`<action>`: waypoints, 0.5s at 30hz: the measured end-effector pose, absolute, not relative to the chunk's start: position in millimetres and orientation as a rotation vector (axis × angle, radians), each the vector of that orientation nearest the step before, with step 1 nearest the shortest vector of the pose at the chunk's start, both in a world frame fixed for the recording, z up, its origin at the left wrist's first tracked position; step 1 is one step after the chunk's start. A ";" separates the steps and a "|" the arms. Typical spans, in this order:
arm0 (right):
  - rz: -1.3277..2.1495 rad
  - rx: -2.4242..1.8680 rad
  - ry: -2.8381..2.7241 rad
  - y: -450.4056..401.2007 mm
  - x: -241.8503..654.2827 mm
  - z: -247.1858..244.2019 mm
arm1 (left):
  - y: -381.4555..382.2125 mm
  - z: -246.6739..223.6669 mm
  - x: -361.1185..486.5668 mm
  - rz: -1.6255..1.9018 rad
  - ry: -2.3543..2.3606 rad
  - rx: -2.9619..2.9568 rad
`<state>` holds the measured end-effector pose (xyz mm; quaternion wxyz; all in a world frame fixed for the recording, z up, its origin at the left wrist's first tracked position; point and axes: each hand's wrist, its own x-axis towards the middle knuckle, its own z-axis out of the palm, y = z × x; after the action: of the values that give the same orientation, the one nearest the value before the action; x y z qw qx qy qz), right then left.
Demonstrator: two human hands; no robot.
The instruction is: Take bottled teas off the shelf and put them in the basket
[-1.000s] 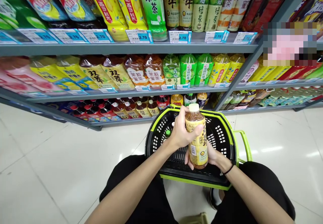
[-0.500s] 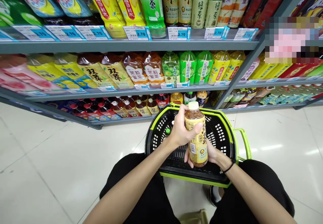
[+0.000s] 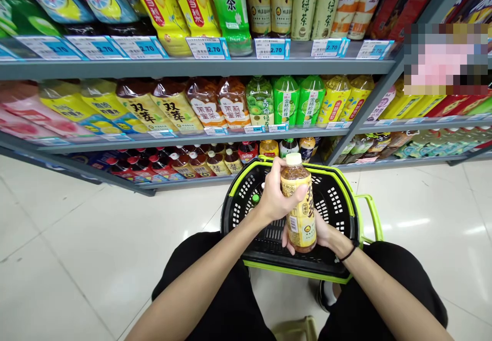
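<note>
Both hands hold a bottle of tea (image 3: 300, 213) with a pale cap and a yellow label, slightly tilted. My left hand (image 3: 277, 192) wraps its upper left side, thumb across the label. Lower down, my right hand (image 3: 321, 231) supports it from behind and to the right, and the bottle hides part of that hand. Beneath them is a black shopping basket (image 3: 265, 251) with a lime-green rim and handle. Inside the basket, at the left, a green-capped bottle (image 3: 255, 199) shows partly behind my left hand.
Beyond the basket stands a grey shelf unit (image 3: 192, 69) with rows of bottled drinks and price tags. Small bottles (image 3: 200, 164) line the bottom shelf. My knees flank the basket on the tiled floor (image 3: 77, 238). Part of a stool (image 3: 298, 329) shows below.
The hands and the bottle stay almost in place. The view has shifted very slightly.
</note>
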<state>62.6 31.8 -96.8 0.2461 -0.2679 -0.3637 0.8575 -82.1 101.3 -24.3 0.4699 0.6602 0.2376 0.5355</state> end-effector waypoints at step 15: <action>2.317 -0.746 -0.971 30.6 60.7 -93.2 | 101.9 -23.5 -82.0 1.326 0.566 1.629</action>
<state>60.7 30.6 -93.2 0.2576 -0.2752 -0.3581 0.8542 -82.0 101.9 -23.5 0.4644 0.6632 0.2303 0.5399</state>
